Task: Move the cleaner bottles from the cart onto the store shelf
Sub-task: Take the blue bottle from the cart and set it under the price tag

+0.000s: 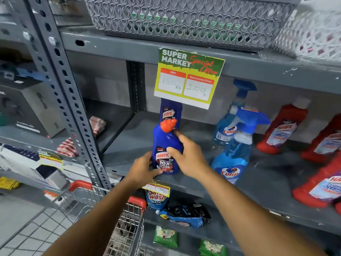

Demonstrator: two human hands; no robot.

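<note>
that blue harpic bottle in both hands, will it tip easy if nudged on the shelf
Probably somewhat: the blue Harpic bottle is tall with an angled neck over a narrow base. Likely stiff plastic. Its glossy surface may be slick, which fits the left hand and right hand both steadying it.

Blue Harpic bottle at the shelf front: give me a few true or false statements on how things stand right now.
1. Both hands hold the front blue Harpic bottle: left hand, right hand. True.
2. Its cap is blue. False: the cap is orange-red.
3. Another blue Harpic bottle stands behind it. True.
4. The Colin spray bottles stand to its left. False: they stand to its right.
5. The price card shows a discounted price of 100. True.
</note>
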